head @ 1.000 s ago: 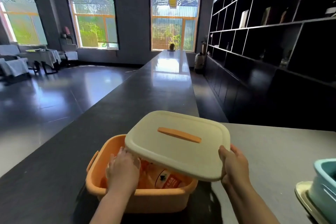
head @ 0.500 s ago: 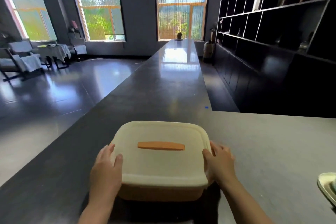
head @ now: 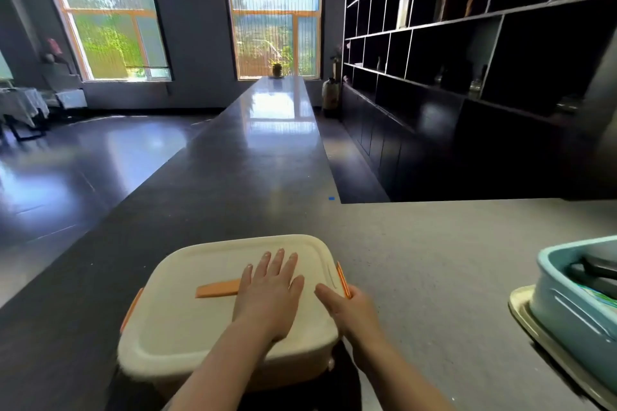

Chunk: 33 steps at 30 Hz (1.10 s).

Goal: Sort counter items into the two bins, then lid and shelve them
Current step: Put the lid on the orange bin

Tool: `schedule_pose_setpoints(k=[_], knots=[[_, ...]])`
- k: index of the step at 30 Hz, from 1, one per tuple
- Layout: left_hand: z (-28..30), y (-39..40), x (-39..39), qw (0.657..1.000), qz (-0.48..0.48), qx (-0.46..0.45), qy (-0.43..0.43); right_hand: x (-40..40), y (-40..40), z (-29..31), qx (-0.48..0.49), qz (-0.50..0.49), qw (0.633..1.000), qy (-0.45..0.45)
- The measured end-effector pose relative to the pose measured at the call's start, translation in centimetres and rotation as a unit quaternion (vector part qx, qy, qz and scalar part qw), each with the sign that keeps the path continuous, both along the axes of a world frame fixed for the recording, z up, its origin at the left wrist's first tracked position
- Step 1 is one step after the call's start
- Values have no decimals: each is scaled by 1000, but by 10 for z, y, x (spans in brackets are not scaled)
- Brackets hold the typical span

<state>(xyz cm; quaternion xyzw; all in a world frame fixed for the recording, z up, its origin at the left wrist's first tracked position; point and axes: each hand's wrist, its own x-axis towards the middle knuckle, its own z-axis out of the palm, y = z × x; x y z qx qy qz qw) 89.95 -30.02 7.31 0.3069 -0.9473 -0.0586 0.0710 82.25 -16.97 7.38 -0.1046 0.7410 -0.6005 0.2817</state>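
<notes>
A cream lid (head: 187, 320) with an orange handle strip (head: 217, 289) is seen resting on an orange bin, of which only the two side clips show, on a dark counter (head: 417, 260) close to the viewer. The left hand (head: 268, 294) is laid flat on the lid's centre, fingers straight and spread, pressing down. The right hand (head: 350, 307) is curled at the lid's right edge, thumb on top and fingers at the right orange clip (head: 343, 279); whether the clip is actually pinched cannot be told. The left orange clip (head: 132, 309) is left untouched.

The step in hand is judged to be latching the lid. It would be done well if the lid were kept pressed level while each clip is snapped in turn, so that no corner lifts.

Counted: two hands, one lidded bin, two clips. One teal bin (head: 581, 304) is seen unlidded at the right edge, standing on a second cream lid (head: 524, 305). Dark shelving (head: 467, 43) stands beyond.
</notes>
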Motion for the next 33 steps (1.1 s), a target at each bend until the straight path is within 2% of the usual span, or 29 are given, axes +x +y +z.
schedule_pose_setpoints(k=[5,10,13,15,16,18,19,20,22,25,26,27,28,30,31,33], knots=[[-3,-3,2,1000,11,-2,0,6,1,1,47,-5,979,199],[-4,-1,-1,1000,8,-4,3,2,6,11,125,35,927,353],[-5,-1,-2,1000,8,-17,14,1,3,18,213,67,885,409],[-3,0,-1,997,12,5,80,6,-4,21,289,101,848,433],[-1,1,1,989,23,36,144,11,-10,24,314,132,820,461],[9,-1,15,955,68,106,270,32,-27,28,312,219,763,522],[13,-6,27,942,90,108,305,45,-36,27,290,265,748,534],[14,-13,42,943,112,72,306,59,-45,26,277,305,740,531],[13,-30,79,956,161,-14,247,81,-62,22,276,348,732,517],[8,-54,137,955,262,-23,134,93,-78,23,296,369,716,514],[5,-58,153,946,295,9,135,92,-80,23,294,367,715,517],[4,-60,165,928,321,75,171,91,-80,22,288,363,717,520],[3,-59,171,893,339,171,240,90,-79,21,282,358,721,522],[2,-58,174,775,335,367,391,89,-76,18,269,346,726,529],[0,-58,173,731,323,415,436,89,-75,17,263,342,728,532],[-4,-57,170,703,316,418,481,89,-74,16,253,336,734,533]])
